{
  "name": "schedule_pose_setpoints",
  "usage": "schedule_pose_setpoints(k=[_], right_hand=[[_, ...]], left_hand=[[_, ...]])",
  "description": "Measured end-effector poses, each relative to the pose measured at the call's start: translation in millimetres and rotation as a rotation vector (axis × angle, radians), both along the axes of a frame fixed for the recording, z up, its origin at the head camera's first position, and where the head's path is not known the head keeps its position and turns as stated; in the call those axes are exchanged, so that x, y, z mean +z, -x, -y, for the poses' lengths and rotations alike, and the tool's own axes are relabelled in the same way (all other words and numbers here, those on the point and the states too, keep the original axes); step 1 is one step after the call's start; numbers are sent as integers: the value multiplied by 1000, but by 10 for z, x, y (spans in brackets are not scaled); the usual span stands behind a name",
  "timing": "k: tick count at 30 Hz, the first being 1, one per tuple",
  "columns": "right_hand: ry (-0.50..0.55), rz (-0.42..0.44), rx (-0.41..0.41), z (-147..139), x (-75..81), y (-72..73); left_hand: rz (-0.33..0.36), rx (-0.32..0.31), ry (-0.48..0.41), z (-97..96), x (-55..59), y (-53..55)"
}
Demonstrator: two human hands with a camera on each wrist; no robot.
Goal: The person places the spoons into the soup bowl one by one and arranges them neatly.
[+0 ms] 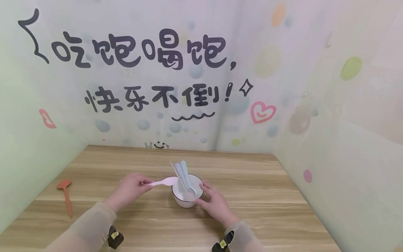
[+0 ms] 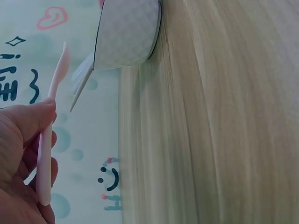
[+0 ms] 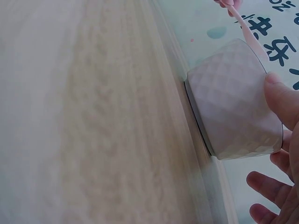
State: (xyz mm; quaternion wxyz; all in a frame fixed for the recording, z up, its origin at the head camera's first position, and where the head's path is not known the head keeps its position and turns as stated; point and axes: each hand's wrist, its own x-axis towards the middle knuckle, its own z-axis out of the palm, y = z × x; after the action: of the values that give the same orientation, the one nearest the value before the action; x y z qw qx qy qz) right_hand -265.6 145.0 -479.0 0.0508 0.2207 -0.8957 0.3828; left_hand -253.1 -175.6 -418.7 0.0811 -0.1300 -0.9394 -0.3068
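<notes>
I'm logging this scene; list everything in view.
Spoon: one, pink, in left hand
Bowl: one, white with dark rim, in right hand
Utensils: three visible; light blue, lavender, off-white; in bowl
T-shaped tool: one, orange, left side of table
Table: one, brown, foreground
Walls: three, pale, around table
Main lettering: two lines, dark, behind table
Printed shapes: several, multicoloured, on walls
Wrist devices: two, black, by sleeves
Sleeves: two, beige, on person
Hands: two, bare, at spoon and bowl

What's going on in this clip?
A person's left hand holds a pink spoon by its handle, near the rim of a white bowl. The right hand grips the bowl's side. Other utensils lean inside it, and an orange utensil lies on the table, off to the left.
</notes>
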Motion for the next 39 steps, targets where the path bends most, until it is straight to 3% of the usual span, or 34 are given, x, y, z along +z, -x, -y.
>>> schedule_pose_setpoints(k=[17, 39], right_hand=[[13, 3, 0, 5, -16, -3], [27, 15, 0, 23, -1, -9]], left_hand=[[-140, -152, 237, -168, 131, 127], [-147, -222, 338, -458, 82, 320]])
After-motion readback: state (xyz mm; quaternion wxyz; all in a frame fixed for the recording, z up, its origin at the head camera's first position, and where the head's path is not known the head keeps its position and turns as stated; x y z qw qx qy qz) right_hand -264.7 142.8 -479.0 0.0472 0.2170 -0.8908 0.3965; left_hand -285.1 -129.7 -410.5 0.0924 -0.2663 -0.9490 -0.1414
